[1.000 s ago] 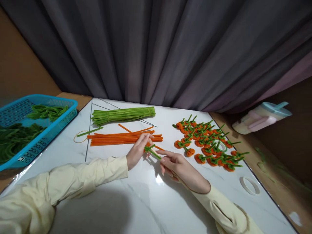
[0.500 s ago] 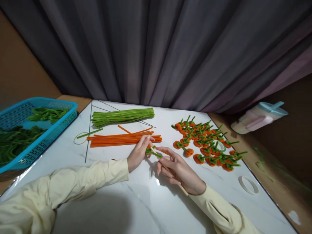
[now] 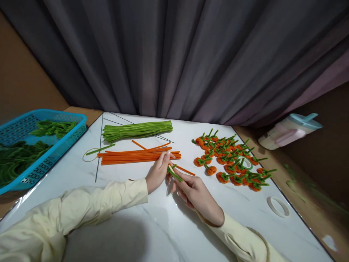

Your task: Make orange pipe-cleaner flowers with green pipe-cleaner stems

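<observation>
The left hand's [image 3: 159, 171] grip is pinched closed around a small green-and-orange pipe-cleaner piece [image 3: 177, 176], partly hidden by the fingers, above the middle of the white marbled counter [image 3: 160, 225]. The right hand's [image 3: 200, 194] grip is closed on a thin pale stick [image 3: 171, 169] that slants alongside the piece's green stem. Just beyond the fingers lies a loose orange pipe cleaner [image 3: 185, 170], next to an orange pipe-cleaner bundle [image 3: 136, 156], with a green pipe-cleaner bundle [image 3: 139, 130] farther back. To the right is a cluster of orange pipe-cleaner balls [image 3: 222, 177] with green stems; a white tape roll [image 3: 275, 212] lies nearer the counter's right edge. A blue perforated basket [image 3: 79, 116] at left holds green pipe-cleaner shapes [image 3: 56, 128], and a lidded cup [image 3: 289, 131] stands far right.
</observation>
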`<state>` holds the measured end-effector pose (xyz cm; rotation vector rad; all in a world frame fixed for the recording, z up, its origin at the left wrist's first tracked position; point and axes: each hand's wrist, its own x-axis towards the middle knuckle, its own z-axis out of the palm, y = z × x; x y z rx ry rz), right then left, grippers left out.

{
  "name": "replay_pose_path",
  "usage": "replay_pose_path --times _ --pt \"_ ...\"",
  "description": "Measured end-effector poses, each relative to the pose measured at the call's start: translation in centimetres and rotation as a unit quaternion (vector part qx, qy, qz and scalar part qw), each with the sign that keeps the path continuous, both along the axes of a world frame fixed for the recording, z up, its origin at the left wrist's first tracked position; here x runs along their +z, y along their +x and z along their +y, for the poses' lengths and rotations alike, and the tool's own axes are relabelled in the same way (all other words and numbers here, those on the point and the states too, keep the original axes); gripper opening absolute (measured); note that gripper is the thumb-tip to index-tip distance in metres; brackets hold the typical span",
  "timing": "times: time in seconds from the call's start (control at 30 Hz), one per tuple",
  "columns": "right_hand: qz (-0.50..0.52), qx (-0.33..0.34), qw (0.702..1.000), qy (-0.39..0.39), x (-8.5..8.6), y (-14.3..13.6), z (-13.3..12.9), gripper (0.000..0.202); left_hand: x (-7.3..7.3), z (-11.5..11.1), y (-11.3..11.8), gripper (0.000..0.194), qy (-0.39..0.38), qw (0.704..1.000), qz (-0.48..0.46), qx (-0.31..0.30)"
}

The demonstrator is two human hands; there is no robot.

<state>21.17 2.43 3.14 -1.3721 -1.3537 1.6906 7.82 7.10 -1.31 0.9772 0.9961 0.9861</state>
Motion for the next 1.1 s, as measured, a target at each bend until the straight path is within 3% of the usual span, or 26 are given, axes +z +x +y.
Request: replay_pose_path --times 0.13,0.37,0.5,0.57,0.9,1.1 --pt "0.004 0.01 1.0 0.0 -0.07 0.12 0.04 0.036 0.11 0.2 0.14 0.047 0.051 0.998 0.024 -0.02" --pt "0.131 0.006 0.989 -0.069 -0.3 0.11 0.14 0.033 0.52 0.09 0.3 0.046 0.031 0.999 0.002 -0.03" --pt "0.214 -0.029 0.968 -0.124 -0.35 0.38 0.42 0.059 0.58 0.23 0.16 0.049 0.03 0.999 0.012 -0.035" --pt "0.223 -0.033 0.964 -0.138 -0.39 0.49 0.5 0.062 0.65 0.33 0.05 0.052 0.025 0.998 0.025 -0.046" --pt "0.134 0.014 0.987 -0.092 0.3 0.64 0.31 0.063 0.68 0.27 -0.11 0.057 -0.002 0.996 0.006 -0.084" --pt "0.041 0.052 0.997 -0.029 0.51 0.89 0.22 0.051 0.91 0.34 -0.16 0.058 -0.023 0.996 0.014 -0.09"
